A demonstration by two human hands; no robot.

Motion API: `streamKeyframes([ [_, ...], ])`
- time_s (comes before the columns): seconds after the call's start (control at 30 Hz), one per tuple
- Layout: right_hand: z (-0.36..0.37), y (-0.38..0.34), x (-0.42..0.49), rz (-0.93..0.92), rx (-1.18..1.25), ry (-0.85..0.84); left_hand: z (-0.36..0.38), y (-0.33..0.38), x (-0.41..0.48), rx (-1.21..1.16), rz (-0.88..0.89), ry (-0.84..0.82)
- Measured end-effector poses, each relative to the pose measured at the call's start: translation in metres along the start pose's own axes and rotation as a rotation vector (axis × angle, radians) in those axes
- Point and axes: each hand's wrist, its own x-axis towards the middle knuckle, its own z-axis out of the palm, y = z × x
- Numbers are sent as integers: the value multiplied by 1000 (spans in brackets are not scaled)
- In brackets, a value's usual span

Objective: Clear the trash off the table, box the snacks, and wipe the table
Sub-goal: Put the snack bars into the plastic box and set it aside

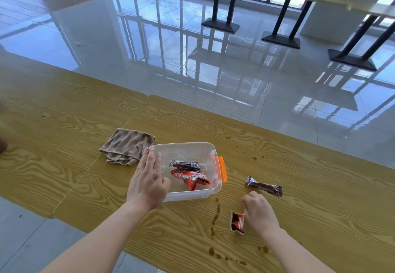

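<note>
A clear plastic box (pixel 192 146) with an orange latch (pixel 222 169) stands on the wooden table (pixel 320 187). Inside lie a dark snack bar (pixel 185 164) and a red snack packet (pixel 193 178). My left hand (pixel 147 178) rests flat with straight fingers on the box's left rim. My right hand (pixel 259 213) pinches the top of a torn red-and-black wrapper (pixel 237 222) lying on the table. A brown wrapper (pixel 264 186) lies just beyond that hand. A folded brown cloth (pixel 127 146) sits left of the box.
Brown liquid drips (pixel 214 219) stain the table between my hands, more near the front edge (pixel 226 256) and beyond the box (pixel 257 157). The table's far edge borders a glossy tiled floor; other tables on black bases (pixel 220 25) stand far back.
</note>
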Motion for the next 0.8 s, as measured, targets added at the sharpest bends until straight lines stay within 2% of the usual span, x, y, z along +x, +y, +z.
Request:
streamKeyframes([
  [0.1, 0, -3, -6, -10, 133, 53, 0, 0, 0, -8, 4, 5],
  [0.13, -3, -5, -8, -4, 161, 21, 0, 0, 0, -11, 4, 10],
  [0.27, -21, -14, -19, -90, 113, -269, 2, -1, 1, -18, 2, 21],
  [0.33, -19, -17, -26, -140, 39, -333, 3, -1, 1, -22, 2, 31],
  [0.57, -12, -24, -25, -10, 37, -266, 4, -3, 1, -32, 6, 29],
  [0.7, -33, -22, -25, 141, 312, -211, 5, -4, 1, -116, -9, 52],
  [0.8, -70, -33, -19, 156, 556, -28, 5, -4, 3, -210, -81, 79],
])
